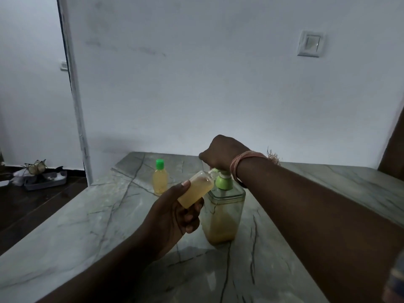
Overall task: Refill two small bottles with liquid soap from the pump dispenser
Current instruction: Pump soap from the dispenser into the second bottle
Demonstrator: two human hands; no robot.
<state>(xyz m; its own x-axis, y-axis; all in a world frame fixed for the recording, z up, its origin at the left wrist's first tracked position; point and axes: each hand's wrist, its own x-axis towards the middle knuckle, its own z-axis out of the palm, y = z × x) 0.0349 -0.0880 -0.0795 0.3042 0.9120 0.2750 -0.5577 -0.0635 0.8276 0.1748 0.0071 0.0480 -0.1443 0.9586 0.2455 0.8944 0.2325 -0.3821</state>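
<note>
gripping small bottle (195, 189), left fingers (192, 217) curled | right fingers (204, 157) clenched on pump (223, 179)

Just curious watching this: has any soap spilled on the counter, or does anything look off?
No spill shows. The left hand tilts an uncapped bottle to the pump dispenser; the capped bottle stands upright.

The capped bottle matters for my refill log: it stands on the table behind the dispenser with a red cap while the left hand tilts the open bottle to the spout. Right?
Not quite. The head view shows the capped bottle has a green cap, not red. The rest holds: it stands on the table behind the dispenser, and the left hand tilts the open bottle to the spout.
</note>
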